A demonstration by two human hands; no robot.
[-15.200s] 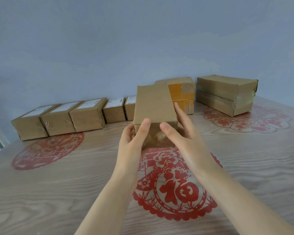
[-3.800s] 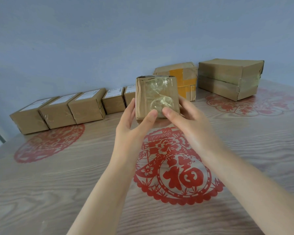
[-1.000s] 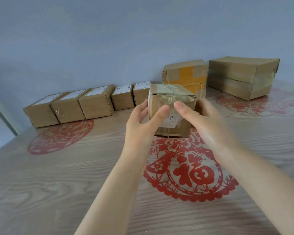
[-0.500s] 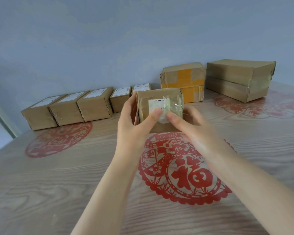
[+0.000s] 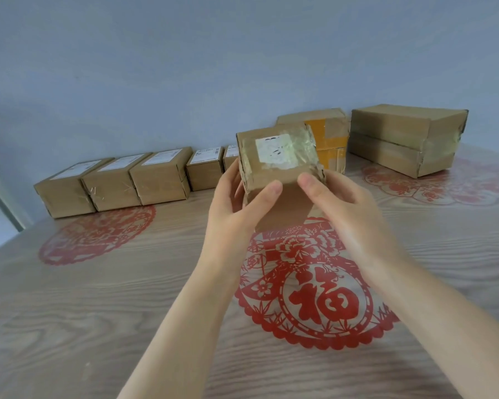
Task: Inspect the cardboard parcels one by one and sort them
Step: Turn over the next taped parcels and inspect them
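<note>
While left hand and right hand grip the taped parcel between their fingers, its labelled end faces up.

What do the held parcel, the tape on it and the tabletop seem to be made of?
The held parcel looks like matte brown cardboard, its edges frayed. The tape is probably clear plastic film: glossy, wrinkled, shining over the label. The tabletop shows wood grain, perhaps laminate or veneer.

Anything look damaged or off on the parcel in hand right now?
Yes. The held parcel looks worn: ragged, crumpled edges near the right hand, and wrinkled tape over its smudged white label.
</note>
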